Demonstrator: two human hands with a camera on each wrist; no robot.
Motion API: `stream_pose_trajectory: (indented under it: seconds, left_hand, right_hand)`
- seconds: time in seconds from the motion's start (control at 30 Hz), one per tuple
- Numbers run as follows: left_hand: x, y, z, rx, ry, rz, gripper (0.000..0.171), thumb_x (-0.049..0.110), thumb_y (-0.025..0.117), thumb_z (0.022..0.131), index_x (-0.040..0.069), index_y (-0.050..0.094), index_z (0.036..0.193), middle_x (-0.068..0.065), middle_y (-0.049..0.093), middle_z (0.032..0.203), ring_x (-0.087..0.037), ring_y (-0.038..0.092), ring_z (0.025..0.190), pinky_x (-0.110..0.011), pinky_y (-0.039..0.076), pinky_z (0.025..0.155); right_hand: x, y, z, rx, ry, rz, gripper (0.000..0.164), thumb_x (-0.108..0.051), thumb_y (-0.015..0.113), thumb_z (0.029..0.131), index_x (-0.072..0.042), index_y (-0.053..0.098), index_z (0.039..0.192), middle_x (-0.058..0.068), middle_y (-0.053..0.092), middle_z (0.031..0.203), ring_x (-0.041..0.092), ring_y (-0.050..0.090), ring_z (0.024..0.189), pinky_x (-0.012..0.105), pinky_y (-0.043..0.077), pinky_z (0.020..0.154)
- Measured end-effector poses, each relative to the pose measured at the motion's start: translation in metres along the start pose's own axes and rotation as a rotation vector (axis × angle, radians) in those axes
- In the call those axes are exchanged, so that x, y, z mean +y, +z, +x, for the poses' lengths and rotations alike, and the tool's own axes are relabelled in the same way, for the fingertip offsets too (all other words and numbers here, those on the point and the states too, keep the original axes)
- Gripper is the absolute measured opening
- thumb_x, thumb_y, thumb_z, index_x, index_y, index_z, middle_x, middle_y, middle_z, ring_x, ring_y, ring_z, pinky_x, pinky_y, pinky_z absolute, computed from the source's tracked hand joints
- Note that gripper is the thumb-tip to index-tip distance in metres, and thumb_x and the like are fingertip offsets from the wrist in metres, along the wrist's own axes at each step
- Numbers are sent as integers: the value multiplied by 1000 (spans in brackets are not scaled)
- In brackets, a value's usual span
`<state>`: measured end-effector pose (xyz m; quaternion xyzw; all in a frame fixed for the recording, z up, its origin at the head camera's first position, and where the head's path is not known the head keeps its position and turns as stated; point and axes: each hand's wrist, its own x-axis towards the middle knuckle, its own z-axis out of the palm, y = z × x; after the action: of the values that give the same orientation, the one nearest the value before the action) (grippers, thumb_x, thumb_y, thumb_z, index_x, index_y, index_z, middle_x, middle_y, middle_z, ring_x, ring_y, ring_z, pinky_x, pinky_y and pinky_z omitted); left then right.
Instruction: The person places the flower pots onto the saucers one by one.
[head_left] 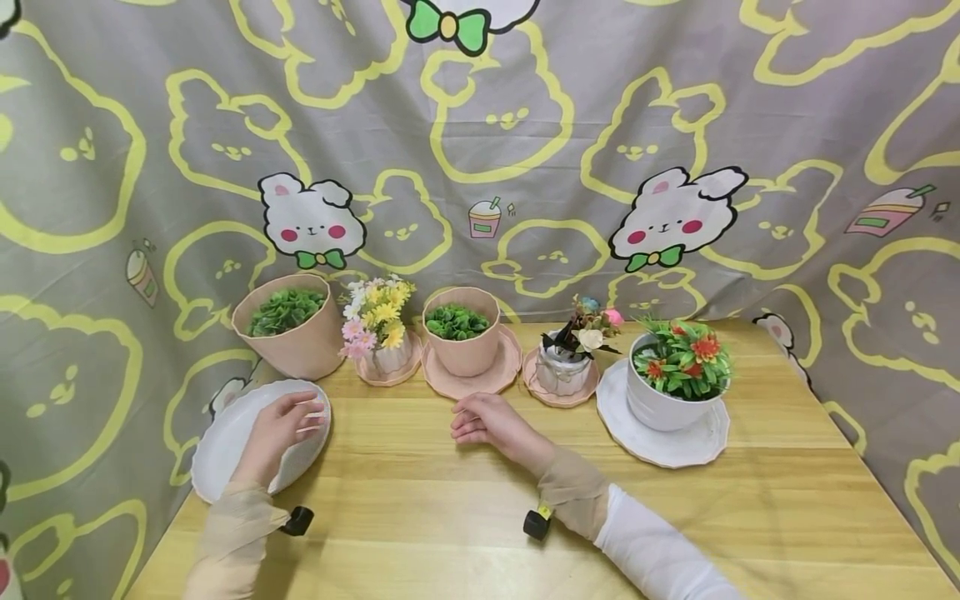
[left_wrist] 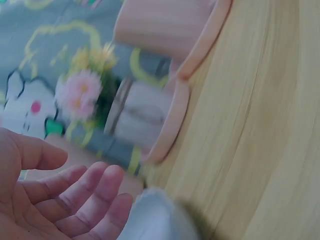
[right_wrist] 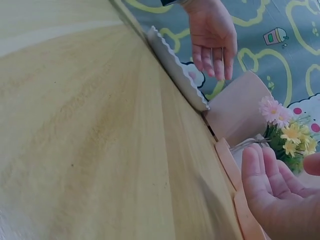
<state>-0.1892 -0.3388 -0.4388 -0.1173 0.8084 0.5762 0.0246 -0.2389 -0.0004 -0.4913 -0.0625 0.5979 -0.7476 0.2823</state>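
Note:
My left hand (head_left: 283,427) hovers over a scalloped white plate (head_left: 217,442) at the left of the table, fingers relaxed and holding nothing. Behind that plate is a large pink pot (head_left: 311,354) with green leaves. In front of a smaller pink pot (head_left: 467,354), which sits on a pink saucer (head_left: 437,377), my right hand (head_left: 501,427) hangs with loosely bent fingers and nothing in them. The right wrist view shows both hands, the right one (right_wrist: 280,195) beside the pink and yellow daisies (right_wrist: 285,127). In the left wrist view the left palm (left_wrist: 55,200) faces up.
A small white pot (head_left: 561,377) with mixed flowers stands on a pink saucer right of centre. Farther right, a white pot (head_left: 667,407) of red flowers sits on a white plate (head_left: 626,429). A patterned curtain (head_left: 525,150) hangs behind the wooden table (head_left: 420,517).

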Motion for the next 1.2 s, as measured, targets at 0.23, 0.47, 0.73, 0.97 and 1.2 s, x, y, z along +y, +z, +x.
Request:
stream_pose_trajectory:
  seconds: [0.23, 0.47, 0.73, 0.97, 1.2]
  left_hand:
    - [-17, -36, -7, 136, -7, 0, 48, 22, 44, 103, -10, 37, 139, 24, 63, 84, 3, 67, 80, -19, 58, 75]
    - [-31, -59, -13, 263, -46, -86, 30, 19, 44, 102, -1, 49, 124, 25, 62, 75, 7, 64, 73, -13, 56, 69]
    - [-48, -82, -10, 454, -134, 239, 51, 27, 40, 101, -5, 47, 139, -10, 72, 105, -10, 65, 94, -21, 50, 81]
    - [-62, -97, -10, 546, -137, 428, 48, 25, 37, 99, -3, 52, 134, -30, 48, 138, -47, 43, 129, -54, 32, 108]
    - [-66, -107, -4, 546, -142, 448, 50, 24, 35, 97, -4, 50, 136, -28, 45, 141, -53, 34, 134, -58, 25, 114]
  right_hand:
    - [3, 7, -1, -30, -7, -15, 27, -14, 47, 99, 9, 55, 111, 6, 65, 77, 14, 66, 69, 31, 61, 74]
    - [7, 13, -2, -51, -23, -34, 29, -15, 46, 100, 10, 55, 111, 6, 63, 79, 14, 65, 69, 30, 61, 73]
    - [12, 15, -4, -74, -9, -21, 28, -16, 46, 100, 8, 56, 109, 5, 63, 80, 13, 65, 70, 31, 61, 75]
    - [16, 15, -4, -87, -3, -21, 28, -16, 45, 100, 8, 56, 109, 5, 63, 81, 14, 65, 71, 30, 60, 75]
    - [16, 15, -6, -98, -2, -16, 26, -15, 44, 101, 6, 56, 107, 5, 63, 80, 13, 66, 70, 27, 60, 71]
